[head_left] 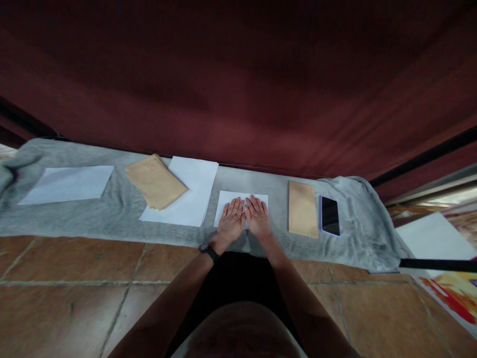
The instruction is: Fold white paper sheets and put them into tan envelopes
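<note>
A small white sheet of paper (224,198), perhaps folded, lies on the grey cloth (268,174) straight in front of me. Flat on its left part rests my left hand (231,219), fingers stretched out and a dark watch on the wrist. Beside it my right hand (257,215) presses flat on the right part, its fingers extended too. The two thumbs meet or nearly meet near the middle. Both palms hide much of the sheet. Neither hand grips anything.
Left of my hands, fanned brown envelopes (158,183) overlap a stack of white paper (197,189). Another white sheet (70,184) lies at far left. To the right are a brown envelope stack (302,209) and a phone (330,216). A dark red surface (238,99) rises behind the cloth.
</note>
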Demonstrator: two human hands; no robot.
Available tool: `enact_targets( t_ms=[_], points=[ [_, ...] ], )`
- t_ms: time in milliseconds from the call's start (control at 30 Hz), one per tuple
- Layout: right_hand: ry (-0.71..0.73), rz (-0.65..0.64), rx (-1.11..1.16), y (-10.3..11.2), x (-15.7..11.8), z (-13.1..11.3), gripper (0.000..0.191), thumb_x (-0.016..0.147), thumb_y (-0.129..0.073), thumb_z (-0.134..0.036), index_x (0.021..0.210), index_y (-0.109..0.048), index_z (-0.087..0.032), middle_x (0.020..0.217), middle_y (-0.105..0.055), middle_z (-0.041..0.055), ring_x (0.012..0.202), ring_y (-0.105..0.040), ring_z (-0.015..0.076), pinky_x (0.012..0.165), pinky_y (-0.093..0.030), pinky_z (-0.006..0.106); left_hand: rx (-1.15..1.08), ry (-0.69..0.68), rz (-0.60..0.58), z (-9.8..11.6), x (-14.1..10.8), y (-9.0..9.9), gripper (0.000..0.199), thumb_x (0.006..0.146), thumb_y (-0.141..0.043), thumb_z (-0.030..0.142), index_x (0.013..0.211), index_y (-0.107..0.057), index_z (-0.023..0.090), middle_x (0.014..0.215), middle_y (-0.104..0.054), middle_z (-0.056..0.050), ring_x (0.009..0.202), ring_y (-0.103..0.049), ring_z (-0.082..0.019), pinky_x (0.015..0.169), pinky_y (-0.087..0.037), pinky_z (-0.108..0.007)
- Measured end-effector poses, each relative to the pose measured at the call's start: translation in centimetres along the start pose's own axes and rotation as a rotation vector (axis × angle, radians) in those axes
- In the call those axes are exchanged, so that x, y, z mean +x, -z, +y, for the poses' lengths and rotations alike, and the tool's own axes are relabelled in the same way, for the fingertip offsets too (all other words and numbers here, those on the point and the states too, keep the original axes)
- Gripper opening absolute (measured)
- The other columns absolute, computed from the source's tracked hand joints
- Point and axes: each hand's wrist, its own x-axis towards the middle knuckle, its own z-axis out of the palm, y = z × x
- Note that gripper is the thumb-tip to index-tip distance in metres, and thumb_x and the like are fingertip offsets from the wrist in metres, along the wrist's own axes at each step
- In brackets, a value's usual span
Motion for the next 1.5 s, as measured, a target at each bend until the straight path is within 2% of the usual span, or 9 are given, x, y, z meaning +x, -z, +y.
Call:
enact_targets(
  t_ms=[233, 567, 967, 1300, 1433, 1500],
  points=[
    [-0.040, 0.028, -0.031, -0.3, 0.2, 0.3, 0.049, 0.106, -0.034, -0.031, 0.153, -0.047, -0.021, 0.163, -0.037, 0.0110, 0.151, -0.034, 0.0274, 0.124, -0.021, 0.053, -0.016, -0.028, 0.040, -0.6, 1.7, -0.4, 0.061, 0.100, -0.034, 0.026, 0.160, -0.029, 0.017, 0.166, -0.032, -0.010, 0.156, -0.020, -0.026, 0.128, -0.014, -0.052],
    [-0.072, 0.049, -0.050, -0.5, 0.2, 0.2, 0.051, 0.105, -0.035, -0.033, 0.154, -0.045, -0.019, 0.164, -0.035, 0.0127, 0.151, -0.032, 0.0278, 0.124, -0.019, 0.052, 0.004, -0.117, -0.003, -1.3, 1.9, 1.0, 0.058, 0.102, -0.033, 0.028, 0.158, -0.034, 0.014, 0.166, -0.031, -0.012, 0.156, -0.022, -0.026, 0.128, -0.014, -0.049],
    [-0.098, 0.118, -0.086, -0.8, -0.2, 1.3, 0.056, 0.106, -0.036, -0.039, 0.155, -0.041, -0.013, 0.162, -0.037, 0.0172, 0.150, -0.034, 0.0300, 0.123, -0.021, 0.053, 0.028, -0.160, -0.010, -1.6, 1.7, 0.8, 0.060, 0.101, -0.036, 0.030, 0.157, -0.033, 0.009, 0.166, -0.030, -0.016, 0.156, -0.022, -0.026, 0.128, -0.014, -0.050],
    [-0.186, 0.171, -0.098, 0.4, -1.5, 3.0, 0.058, 0.106, -0.034, -0.039, 0.156, -0.040, -0.010, 0.159, -0.041, 0.0180, 0.148, -0.036, 0.0322, 0.122, -0.022, 0.057, 0.030, -0.157, -0.006, -1.6, 1.7, 0.7, 0.060, 0.101, -0.037, 0.029, 0.157, -0.034, 0.008, 0.166, -0.030, -0.015, 0.156, -0.023, -0.027, 0.128, -0.013, -0.049],
    [-0.262, 0.246, -0.129, 0.5, -1.9, 2.2, 0.056, 0.106, -0.031, -0.031, 0.154, -0.041, -0.006, 0.157, -0.043, 0.0216, 0.148, -0.036, 0.0350, 0.121, -0.019, 0.062, 0.022, -0.153, 0.003, -1.7, 1.7, 0.6, 0.060, 0.101, -0.036, 0.031, 0.157, -0.034, 0.010, 0.166, -0.031, -0.014, 0.156, -0.023, -0.025, 0.129, -0.013, -0.048],
    [-0.233, 0.230, -0.138, 0.4, -1.9, 1.3, 0.054, 0.105, -0.031, -0.029, 0.154, -0.041, -0.007, 0.159, -0.040, 0.0207, 0.149, -0.034, 0.0338, 0.121, -0.021, 0.060, 0.024, -0.152, 0.009, -1.9, 1.7, 0.5, 0.059, 0.102, -0.035, 0.031, 0.158, -0.034, 0.011, 0.165, -0.032, -0.012, 0.156, -0.023, -0.024, 0.129, -0.013, -0.047]
  ],
)
